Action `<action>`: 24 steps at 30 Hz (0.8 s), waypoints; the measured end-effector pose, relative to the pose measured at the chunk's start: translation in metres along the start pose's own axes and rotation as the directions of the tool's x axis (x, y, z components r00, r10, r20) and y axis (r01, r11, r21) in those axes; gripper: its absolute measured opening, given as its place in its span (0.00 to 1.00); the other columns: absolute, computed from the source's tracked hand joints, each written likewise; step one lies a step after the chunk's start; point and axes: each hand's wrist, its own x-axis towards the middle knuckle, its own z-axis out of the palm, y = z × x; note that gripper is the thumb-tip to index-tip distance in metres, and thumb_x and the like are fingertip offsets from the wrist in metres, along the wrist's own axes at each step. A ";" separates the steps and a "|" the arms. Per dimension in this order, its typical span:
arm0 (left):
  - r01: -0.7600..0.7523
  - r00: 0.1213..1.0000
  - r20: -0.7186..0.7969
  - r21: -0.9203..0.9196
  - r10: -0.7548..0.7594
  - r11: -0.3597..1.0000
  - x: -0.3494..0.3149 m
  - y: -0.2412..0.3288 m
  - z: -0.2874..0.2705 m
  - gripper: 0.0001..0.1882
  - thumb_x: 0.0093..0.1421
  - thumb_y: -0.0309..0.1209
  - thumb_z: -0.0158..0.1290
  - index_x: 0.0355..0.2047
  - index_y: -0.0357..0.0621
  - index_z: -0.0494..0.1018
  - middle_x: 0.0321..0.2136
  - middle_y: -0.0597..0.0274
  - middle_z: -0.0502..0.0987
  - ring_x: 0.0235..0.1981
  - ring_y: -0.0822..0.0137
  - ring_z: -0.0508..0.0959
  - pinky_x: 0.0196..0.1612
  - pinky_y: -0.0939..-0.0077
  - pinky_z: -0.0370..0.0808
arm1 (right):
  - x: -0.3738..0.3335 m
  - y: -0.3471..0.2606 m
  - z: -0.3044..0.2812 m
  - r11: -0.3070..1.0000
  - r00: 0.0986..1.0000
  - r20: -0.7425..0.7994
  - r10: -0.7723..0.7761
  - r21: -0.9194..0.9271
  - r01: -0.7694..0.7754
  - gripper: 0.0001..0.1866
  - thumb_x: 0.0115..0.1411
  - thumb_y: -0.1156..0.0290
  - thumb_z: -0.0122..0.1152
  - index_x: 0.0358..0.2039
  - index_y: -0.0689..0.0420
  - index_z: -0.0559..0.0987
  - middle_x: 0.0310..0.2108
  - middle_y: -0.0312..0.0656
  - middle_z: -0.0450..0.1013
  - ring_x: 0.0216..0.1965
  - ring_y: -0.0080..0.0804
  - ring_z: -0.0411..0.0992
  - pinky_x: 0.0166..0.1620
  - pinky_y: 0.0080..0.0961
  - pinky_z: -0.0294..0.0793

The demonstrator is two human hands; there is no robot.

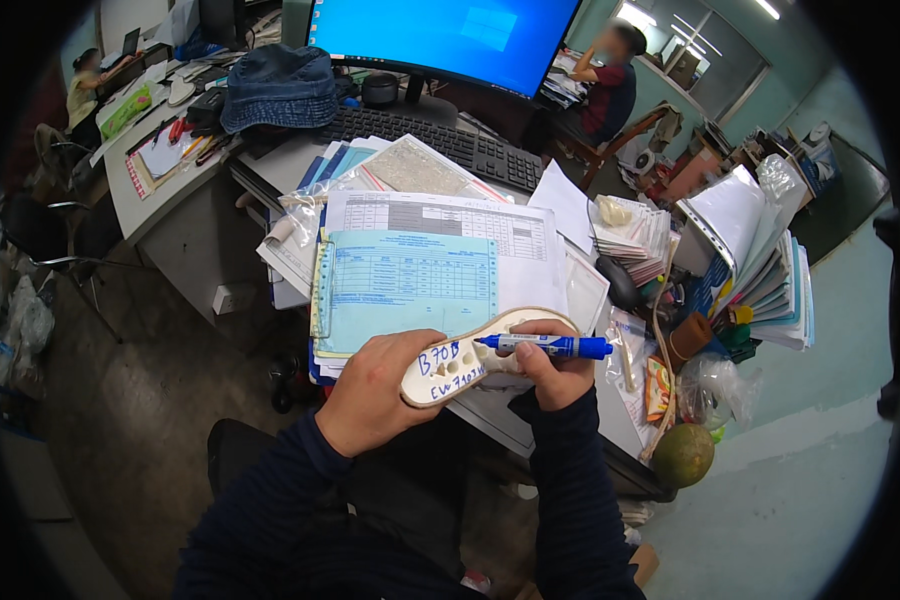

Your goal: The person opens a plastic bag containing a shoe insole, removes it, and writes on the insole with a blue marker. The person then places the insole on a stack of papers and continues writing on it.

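A white shoe sole (460,368) with a thin brown edge, several holes and blue handwriting tilts above the front of the desk. My left hand (375,388) grips its wider end, fingers hidden beneath. Between the thumb and fingers of my right hand (560,376) lies a blue marker (575,346), its tip pointing left at the middle of the sole. That same hand rests against the narrower end of the sole. Just behind it, a light blue printed form (410,280) sits in a clipboard (320,318) on a stack of papers.
Farther back are a black keyboard (440,146), a lit monitor (440,40) and a denim hat (280,88). On the right, a mouse (620,284), folders (770,295), a brown tape roll (690,336) and a round green fruit (682,456) crowd the desk edge. Two people sit farther off.
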 end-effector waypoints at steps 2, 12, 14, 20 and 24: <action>-0.001 1.000 -0.004 0.001 0.001 1.000 0.000 0.000 0.000 0.31 0.42 0.29 0.68 0.49 0.40 0.72 0.43 0.53 0.78 0.43 0.52 0.78 0.47 0.64 0.75 | 0.000 0.000 0.000 1.000 1.000 -0.002 0.003 -0.009 -0.003 0.13 0.57 0.71 0.65 0.40 0.65 0.79 0.32 0.42 0.78 0.34 0.25 0.76 0.40 0.20 0.75; 0.004 1.000 -0.002 -0.004 -0.004 1.000 0.000 0.000 0.000 0.31 0.43 0.29 0.68 0.49 0.40 0.73 0.43 0.53 0.78 0.43 0.52 0.78 0.47 0.64 0.75 | 0.000 0.000 0.001 0.998 1.000 -0.019 -0.017 -0.067 0.016 0.12 0.56 0.72 0.65 0.39 0.65 0.80 0.31 0.41 0.78 0.33 0.24 0.76 0.39 0.20 0.75; 0.009 1.000 -0.001 -0.003 -0.009 1.000 0.000 0.000 0.000 0.31 0.43 0.29 0.68 0.49 0.40 0.72 0.43 0.54 0.78 0.43 0.52 0.78 0.47 0.64 0.75 | 0.000 0.001 0.003 0.998 0.999 -0.041 -0.033 -0.050 0.030 0.12 0.56 0.72 0.64 0.38 0.65 0.80 0.31 0.42 0.78 0.33 0.25 0.76 0.39 0.20 0.75; -0.010 1.000 -0.012 -0.018 0.010 1.000 0.000 0.001 0.001 0.28 0.45 0.30 0.67 0.47 0.39 0.72 0.41 0.51 0.79 0.42 0.50 0.78 0.47 0.63 0.73 | 0.000 0.002 0.003 0.999 0.999 -0.035 -0.028 -0.028 0.027 0.12 0.56 0.72 0.64 0.38 0.65 0.79 0.29 0.43 0.79 0.32 0.26 0.77 0.39 0.21 0.76; 0.000 1.000 -0.004 -0.003 0.000 1.000 0.000 0.000 0.001 0.30 0.43 0.30 0.68 0.49 0.41 0.72 0.43 0.54 0.78 0.43 0.52 0.78 0.47 0.64 0.75 | 0.000 0.002 0.004 0.997 0.997 -0.057 -0.053 -0.053 0.050 0.13 0.55 0.70 0.64 0.37 0.66 0.79 0.29 0.44 0.78 0.28 0.23 0.74 0.34 0.18 0.73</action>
